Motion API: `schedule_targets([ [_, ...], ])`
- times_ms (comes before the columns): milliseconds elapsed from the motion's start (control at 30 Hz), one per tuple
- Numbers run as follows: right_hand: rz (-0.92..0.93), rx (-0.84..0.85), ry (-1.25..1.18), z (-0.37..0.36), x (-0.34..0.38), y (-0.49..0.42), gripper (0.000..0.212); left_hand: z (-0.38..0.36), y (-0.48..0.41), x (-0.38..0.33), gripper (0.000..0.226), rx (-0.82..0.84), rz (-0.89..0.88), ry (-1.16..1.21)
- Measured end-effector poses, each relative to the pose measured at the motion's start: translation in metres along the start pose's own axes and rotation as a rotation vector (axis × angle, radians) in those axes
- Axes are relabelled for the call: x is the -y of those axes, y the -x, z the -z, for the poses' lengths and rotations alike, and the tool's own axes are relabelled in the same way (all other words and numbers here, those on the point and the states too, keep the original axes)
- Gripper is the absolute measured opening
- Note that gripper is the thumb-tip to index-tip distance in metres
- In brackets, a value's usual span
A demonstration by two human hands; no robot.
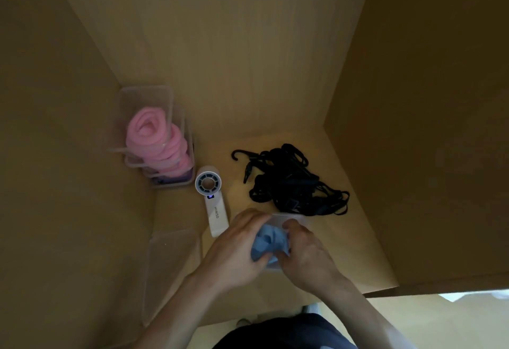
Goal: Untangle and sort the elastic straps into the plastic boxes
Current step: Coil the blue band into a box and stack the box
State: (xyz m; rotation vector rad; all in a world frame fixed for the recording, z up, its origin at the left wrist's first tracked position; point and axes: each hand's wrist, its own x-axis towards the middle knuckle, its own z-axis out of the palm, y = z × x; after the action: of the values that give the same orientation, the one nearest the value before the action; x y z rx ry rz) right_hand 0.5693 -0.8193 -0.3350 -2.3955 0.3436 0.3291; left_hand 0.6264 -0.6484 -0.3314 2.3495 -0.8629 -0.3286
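Head view. Gripping blue strap bundle w/ left hand and right hand at 6 o'clock, fingers of both curled tight round it, right over clear box. Can't tell if bundle touching box floor.

Risks, prob.:
- Letting go too early: springing open, spilling over rim.
- Pressing hard on light box: sliding into black strap tangle at 1 o'clock, just beyond.
- Swinging left elbow out: knocking handheld fan at 11.
- Pulling at tangle later: snagging on hooks.

Working on pale wood-look board, boxed in by matching panels at 9, 12 and 3. Dim light. Stacked boxes w/ pink straps at 10, in corner. Empty box at 8.
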Motion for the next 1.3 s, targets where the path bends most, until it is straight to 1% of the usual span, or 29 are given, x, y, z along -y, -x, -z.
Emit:
schedule_targets([
  [67, 0.016, 0.008, 0.082, 0.0, 0.002, 0.001, 0.047, 0.001, 0.006, 0.003, 0.063, -0.023, -0.015, 0.037],
  [100, 0.023, 0.003, 0.11, 0.001, 0.004, 0.002, 0.048, 0.001, 0.009, 0.005, 0.061, -0.034, -0.01, 0.057],
  [233, 0.092, -0.047, 0.183, 0.004, 0.004, 0.003, 0.035, 0.001, 0.02, 0.015, 0.056, -0.1, 0.056, 0.114],
  [333, 0.139, -0.096, 0.205, 0.006, 0.009, 0.004, 0.03, 0.002, 0.026, 0.019, 0.051, -0.151, 0.097, 0.186],
  [433, 0.187, -0.134, 0.185, 0.004, 0.016, 0.006, 0.025, 0.005, 0.031, 0.022, 0.047, -0.191, 0.124, 0.232],
  [500, 0.244, -0.158, 0.169, 0.001, 0.023, 0.006, 0.017, 0.008, 0.036, 0.024, 0.045, -0.217, 0.136, 0.242],
  [600, 0.334, -0.18, 0.131, -0.005, 0.035, 0.005, 0.006, 0.016, 0.048, 0.03, 0.041, -0.301, 0.166, 0.218],
  [700, 0.469, -0.119, 0.086, -0.019, 0.053, 0.003, 0.012, 0.023, 0.07, 0.039, 0.041, -0.384, 0.253, 0.186],
  [767, 0.556, -0.061, 0.059, -0.032, 0.065, 0.005, 0.01, 0.024, 0.09, 0.044, 0.041, -0.423, 0.31, 0.196],
  [867, 0.643, 0.037, 0.021, -0.055, 0.082, 0.012, 0.012, 0.02, 0.123, 0.053, 0.033, -0.437, 0.409, 0.185],
  [933, 0.666, 0.12, 0.03, -0.069, 0.09, 0.017, 0.014, 0.017, 0.145, 0.058, 0.026, -0.431, 0.485, 0.17],
  [1000, 0.67, 0.205, 0.076, -0.082, 0.093, 0.019, 0.014, 0.012, 0.16, 0.061, 0.024, -0.393, 0.523, 0.146],
  [1067, 0.619, 0.276, 0.164, -0.095, 0.092, 0.019, 0.022, 0.005, 0.17, 0.063, 0.025, -0.315, 0.508, 0.081],
  [1167, 0.408, 0.33, 0.273, -0.117, 0.092, 0.016, 0.032, -0.01, 0.175, 0.071, 0.036, -0.207, 0.489, -0.09],
  [1233, 0.303, 0.341, 0.291, -0.132, 0.091, 0.011, 0.038, -0.019, 0.174, 0.077, 0.045, -0.188, 0.501, -0.141],
  [1300, 0.242, 0.342, 0.237, -0.14, 0.089, 0.006, 0.039, -0.024, 0.171, 0.079, 0.041, -0.189, 0.495, -0.156],
])
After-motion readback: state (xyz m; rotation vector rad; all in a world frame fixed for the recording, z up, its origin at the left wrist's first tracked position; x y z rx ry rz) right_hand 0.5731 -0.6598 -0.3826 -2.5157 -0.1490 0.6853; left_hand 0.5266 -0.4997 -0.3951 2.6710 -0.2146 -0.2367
